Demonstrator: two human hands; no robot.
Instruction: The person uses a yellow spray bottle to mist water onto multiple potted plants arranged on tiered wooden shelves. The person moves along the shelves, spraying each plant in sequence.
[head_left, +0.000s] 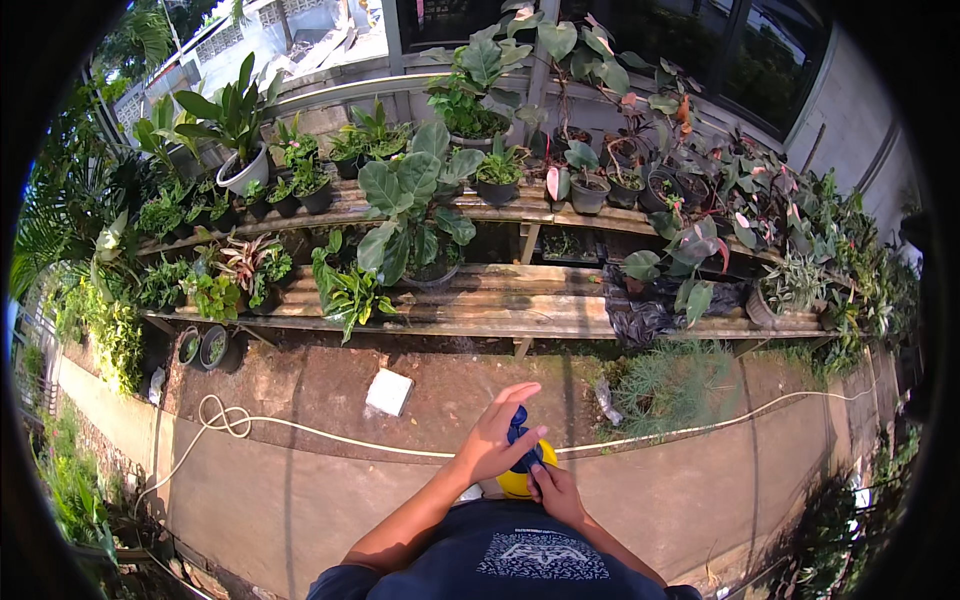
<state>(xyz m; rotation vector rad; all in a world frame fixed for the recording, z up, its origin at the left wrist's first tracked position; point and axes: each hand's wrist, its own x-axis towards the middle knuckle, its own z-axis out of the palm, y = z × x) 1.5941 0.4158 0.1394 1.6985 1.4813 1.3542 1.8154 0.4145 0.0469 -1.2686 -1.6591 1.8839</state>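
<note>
A pump sprayer with a yellow tank (516, 484) and a dark blue head (530, 452) is in front of my body. My right hand (553, 491) grips its blue handle near the tank. Held up on the left side of the blue nozzle (519, 415) is my left hand (499, 435), its fingers stretched out and thumb spread. Whether its palm touches the nozzle is hard to tell. Faint mist shows beyond the left fingers. Part of the tank is hidden by my hands and dark shirt.
Tiered wooden shelves with corrugated tops (517, 300) carry many potted plants, including a large fiddle-leaf fig (420, 195). Black plastic (637, 307) drapes the lower shelf. A pale hose (337, 433) crosses the ground, looped at left. A white block (389, 391) lies on the soil.
</note>
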